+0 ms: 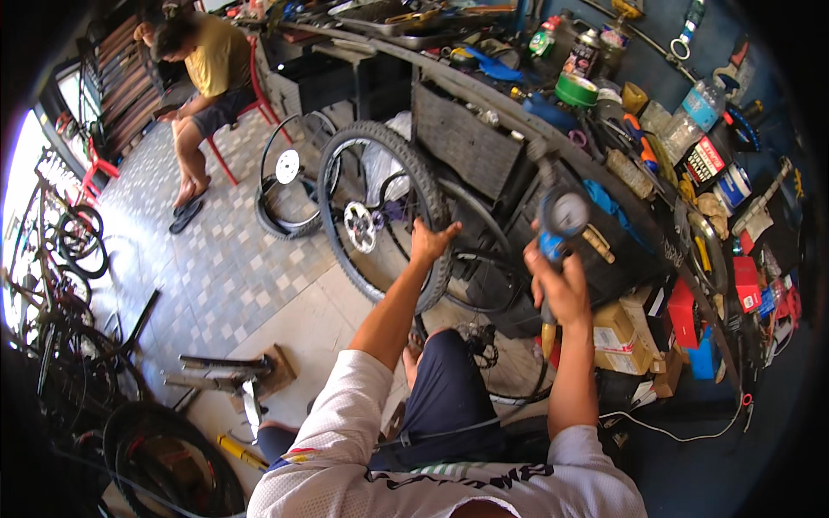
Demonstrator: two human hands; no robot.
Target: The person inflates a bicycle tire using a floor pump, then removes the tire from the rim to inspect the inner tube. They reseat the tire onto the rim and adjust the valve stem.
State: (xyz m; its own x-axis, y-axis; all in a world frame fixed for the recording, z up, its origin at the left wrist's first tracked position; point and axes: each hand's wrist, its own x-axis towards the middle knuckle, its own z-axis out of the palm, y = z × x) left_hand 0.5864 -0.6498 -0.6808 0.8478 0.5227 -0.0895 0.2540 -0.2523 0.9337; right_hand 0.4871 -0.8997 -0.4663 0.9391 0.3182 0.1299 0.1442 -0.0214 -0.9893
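- My two hands are apart: the left hand [429, 246] is spread on the near right side of the knobbly-tyred wheel [414, 162]; how firmly it grips I can't tell.
- My right hand [560, 283] is wrapped round the blue-bodied inflator [553, 247], its round gauge [568, 213] held up on top.
- The wheel stands tilted just ahead of my knees, brake disc [360, 227] showing. The inflator is clear of it, so no air looks to be going in.
- To do this well, I'd steady the wheel with the left hand and bring the valve, which I can't make out, within easy reach.
- I'd seat the inflator squarely on the valve, add air in short bursts and read the dial between them; a slanted fit could leak or bend the stem.
- Behind the wheel, another wheel [289, 226] sits on the tiles; I'd keep mine from rolling into it.
- To my right, the workbench [471, 82] is crowded with tools, and cardboard boxes [623, 338] sit below.
- Farther off, a person [216, 60] sits on a red chair [259, 91].
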